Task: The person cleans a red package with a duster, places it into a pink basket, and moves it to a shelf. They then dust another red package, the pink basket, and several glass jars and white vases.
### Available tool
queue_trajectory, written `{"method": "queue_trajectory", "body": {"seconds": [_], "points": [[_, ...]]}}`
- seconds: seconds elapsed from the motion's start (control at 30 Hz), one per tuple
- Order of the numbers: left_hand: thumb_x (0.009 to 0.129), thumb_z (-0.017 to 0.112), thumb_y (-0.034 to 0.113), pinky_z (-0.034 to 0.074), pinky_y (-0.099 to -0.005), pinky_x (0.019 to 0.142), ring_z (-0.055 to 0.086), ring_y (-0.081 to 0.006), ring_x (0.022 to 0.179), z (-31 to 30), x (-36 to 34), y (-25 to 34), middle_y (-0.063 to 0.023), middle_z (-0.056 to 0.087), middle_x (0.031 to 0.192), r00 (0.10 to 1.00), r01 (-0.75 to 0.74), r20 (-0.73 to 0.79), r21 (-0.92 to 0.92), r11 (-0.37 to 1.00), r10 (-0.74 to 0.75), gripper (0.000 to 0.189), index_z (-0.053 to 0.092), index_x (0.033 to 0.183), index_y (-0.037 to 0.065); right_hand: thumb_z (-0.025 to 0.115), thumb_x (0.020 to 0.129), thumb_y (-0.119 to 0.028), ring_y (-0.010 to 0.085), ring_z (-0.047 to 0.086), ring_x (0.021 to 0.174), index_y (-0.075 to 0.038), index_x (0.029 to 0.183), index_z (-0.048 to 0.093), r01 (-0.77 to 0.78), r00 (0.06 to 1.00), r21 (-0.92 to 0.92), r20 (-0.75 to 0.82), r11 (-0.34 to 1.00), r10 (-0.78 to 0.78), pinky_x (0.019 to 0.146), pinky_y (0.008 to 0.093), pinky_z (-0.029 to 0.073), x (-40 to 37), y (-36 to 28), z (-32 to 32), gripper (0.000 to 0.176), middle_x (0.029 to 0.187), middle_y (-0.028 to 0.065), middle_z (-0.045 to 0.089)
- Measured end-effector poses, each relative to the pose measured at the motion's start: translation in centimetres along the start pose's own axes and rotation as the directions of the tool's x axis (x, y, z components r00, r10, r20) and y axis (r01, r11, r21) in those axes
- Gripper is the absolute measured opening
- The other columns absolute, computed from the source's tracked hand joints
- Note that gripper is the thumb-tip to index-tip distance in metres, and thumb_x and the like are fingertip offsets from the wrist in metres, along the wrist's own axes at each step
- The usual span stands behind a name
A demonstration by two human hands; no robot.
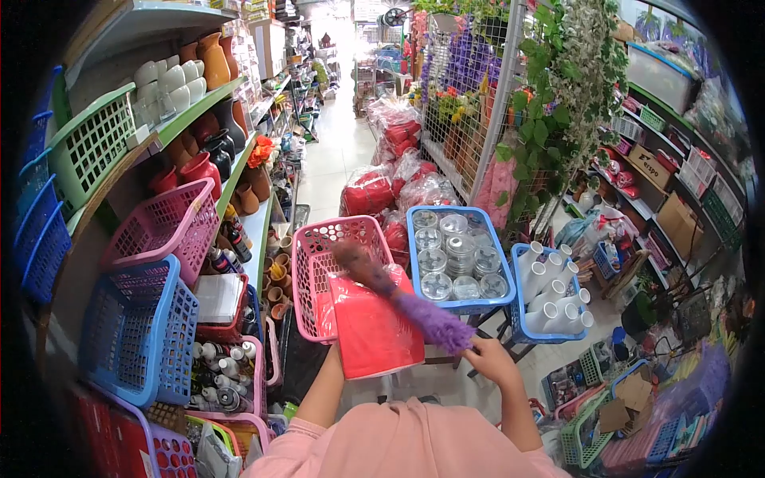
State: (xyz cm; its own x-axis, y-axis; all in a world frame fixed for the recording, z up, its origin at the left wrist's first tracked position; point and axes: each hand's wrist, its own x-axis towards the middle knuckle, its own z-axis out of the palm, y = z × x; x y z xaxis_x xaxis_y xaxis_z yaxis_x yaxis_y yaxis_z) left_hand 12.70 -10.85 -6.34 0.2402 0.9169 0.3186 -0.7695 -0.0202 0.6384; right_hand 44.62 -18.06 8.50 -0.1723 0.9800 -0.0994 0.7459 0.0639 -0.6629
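My left hand (341, 360) is mostly hidden under the edge of a red plastic-wrapped pack (374, 327), which it grips in front of my chest. My right hand (492, 360) closes on the near end of a fluffy purple duster (426, 316). The duster slants up and left across the pack, and its brown far end is smeared by motion. Behind the pack is a pink basket (307, 307) with round holes, partly covered by the pack and duster. A blue basket (510, 291) of clear round containers (460, 247) stands just right of it.
Another blue basket (518, 327) at right holds several white bottle-shaped vases (550, 295). Shelves (191, 119) with pots and baskets line the left. Red bagged packs (370, 191) lie along the aisle (323, 175), beside a wire rack (462, 103) hung with artificial plants.
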Motion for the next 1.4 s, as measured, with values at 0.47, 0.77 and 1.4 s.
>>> {"method": "queue_trajectory", "body": {"seconds": [0.47, 0.77, 1.4], "points": [[0.097, 0.029, 0.043, 0.034, -0.0443, 0.107, 0.045, -0.0287, 0.122, 0.1, -0.2, -0.6, -0.0106, 0.045, 0.134, 0.998, -0.027, 0.05, -0.139, 0.99, 0.034, 0.05, 0.038, 0.134, 0.011, 0.061, 0.082, -0.033, 0.0412, 0.061, 0.076, -0.004, 0.09, 0.065, 0.156, 0.986, -0.119, 0.084, 0.981, -0.146, 0.068, 0.0462, 0.048, 1.9, -3.2, 0.6, 0.03, 0.077, 0.0232, 0.062], [0.097, 0.029, 0.044, 0.033, -0.0445, 0.107, 0.044, -0.029, 0.123, -1.4, -1.6, 1.0, -0.0107, 0.044, 0.135, 0.995, -0.039, 0.083, -0.234, 0.971, 0.06, 0.05, 0.037, 0.135, 0.012, 0.06, 0.083, -0.032, 0.0413, 0.061, 0.08, -0.007, 0.098, 0.065, 0.214, 0.971, -0.022, 0.112, 0.976, -0.211, 0.07, 0.0463, 0.048, -0.5, -1.6, 2.6, 0.03, 0.083, 0.0235, 0.064], [0.097, 0.028, 0.045, 0.032, -0.0448, 0.108, 0.043, -0.0297, 0.125, -2.7, -1.9, 1.9, -0.0109, 0.042, 0.138, 0.985, -0.058, 0.127, -0.402, 0.914, 0.118, 0.052, 0.035, 0.137, 0.012, 0.06, 0.084, -0.031, 0.0425, 0.06, 0.076, -0.006, 0.101, 0.064, 0.147, 0.986, 0.109, 0.057, 0.983, -0.154, 0.068, 0.0447, 0.048, -0.9, 1.6, 6.2, 0.03, 0.082, 0.0237, 0.063]]}}
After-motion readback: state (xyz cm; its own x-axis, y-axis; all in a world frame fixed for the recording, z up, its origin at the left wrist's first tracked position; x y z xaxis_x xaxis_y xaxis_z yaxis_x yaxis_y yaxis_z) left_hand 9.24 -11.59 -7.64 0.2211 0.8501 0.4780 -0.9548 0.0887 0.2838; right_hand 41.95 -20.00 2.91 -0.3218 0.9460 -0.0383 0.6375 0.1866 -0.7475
